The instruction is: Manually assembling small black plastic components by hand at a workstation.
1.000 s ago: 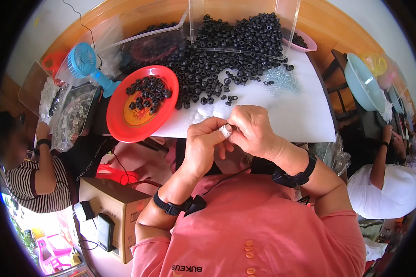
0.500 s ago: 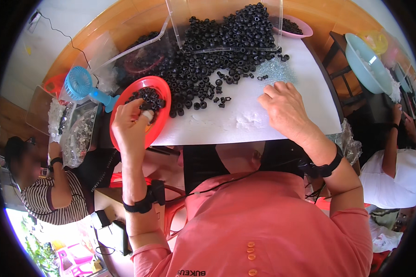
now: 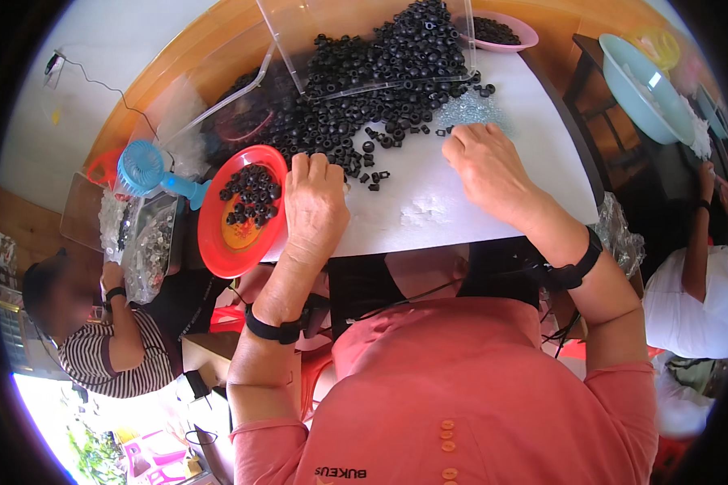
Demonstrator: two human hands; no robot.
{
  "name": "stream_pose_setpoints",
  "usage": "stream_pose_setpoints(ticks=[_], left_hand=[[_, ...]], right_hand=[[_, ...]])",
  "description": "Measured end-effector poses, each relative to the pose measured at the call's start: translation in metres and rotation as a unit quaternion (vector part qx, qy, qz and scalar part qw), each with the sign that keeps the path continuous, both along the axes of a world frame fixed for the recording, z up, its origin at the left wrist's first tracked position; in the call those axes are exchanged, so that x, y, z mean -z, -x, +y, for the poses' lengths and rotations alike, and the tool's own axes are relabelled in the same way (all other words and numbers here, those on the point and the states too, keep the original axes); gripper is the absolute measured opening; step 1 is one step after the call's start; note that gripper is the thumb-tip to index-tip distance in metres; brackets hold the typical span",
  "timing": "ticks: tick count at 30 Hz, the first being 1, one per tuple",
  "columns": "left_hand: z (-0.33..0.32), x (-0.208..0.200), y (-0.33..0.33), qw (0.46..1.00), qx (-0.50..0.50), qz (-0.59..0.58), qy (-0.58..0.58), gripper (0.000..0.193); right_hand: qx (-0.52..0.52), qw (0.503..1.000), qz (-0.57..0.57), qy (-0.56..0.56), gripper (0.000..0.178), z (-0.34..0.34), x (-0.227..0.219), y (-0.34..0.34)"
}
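Note:
My left hand is over the white table top, just right of the red plate. Its back faces up and the fingers curl downward at the edge of a heap of small black plastic parts. Loose black parts lie in the plate. Further right, my right hand is closed, thumb and fingers together, beside a patch of tiny clear beads. A small black part shows by its fingertips. What either hand pinches is hidden.
A clear plastic bin lies tipped among the black parts. A blue handheld fan is left of the plate; a pink bowl stands far right. A light-blue basin sits beyond the table. Co-workers sit on both sides.
My left hand has left the red plate and moved right, to the edge of the black heap. My right hand stays by the beads, its fingers still closed. The view has shifted slightly.

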State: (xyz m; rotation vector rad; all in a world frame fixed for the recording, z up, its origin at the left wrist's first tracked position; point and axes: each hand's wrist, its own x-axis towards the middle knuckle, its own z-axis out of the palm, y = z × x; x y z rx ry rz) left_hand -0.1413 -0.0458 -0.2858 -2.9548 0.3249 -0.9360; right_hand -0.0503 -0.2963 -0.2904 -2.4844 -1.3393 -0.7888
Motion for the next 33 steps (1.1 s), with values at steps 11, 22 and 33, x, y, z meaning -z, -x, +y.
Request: stream_pose_setpoints(ticks=[11,22,33], left_hand=[[-0.039,0.017,0.030,0.982,0.095,0.018,0.162,0.024],[-0.038,0.024,0.034,0.942,0.074,0.038,0.326,0.024],[-0.051,0.013,0.029,0.968,0.031,-0.041,0.247,0.024]], right_hand=[[-0.064,0.932,0.274,-0.231,0.008,0.006,-0.009,0.009],[-0.130,0.705,0.574,-0.396,0.003,0.033,-0.010,0.033],[-0.089,0.707,0.618,-0.332,0.004,0.033,-0.018,0.027]])
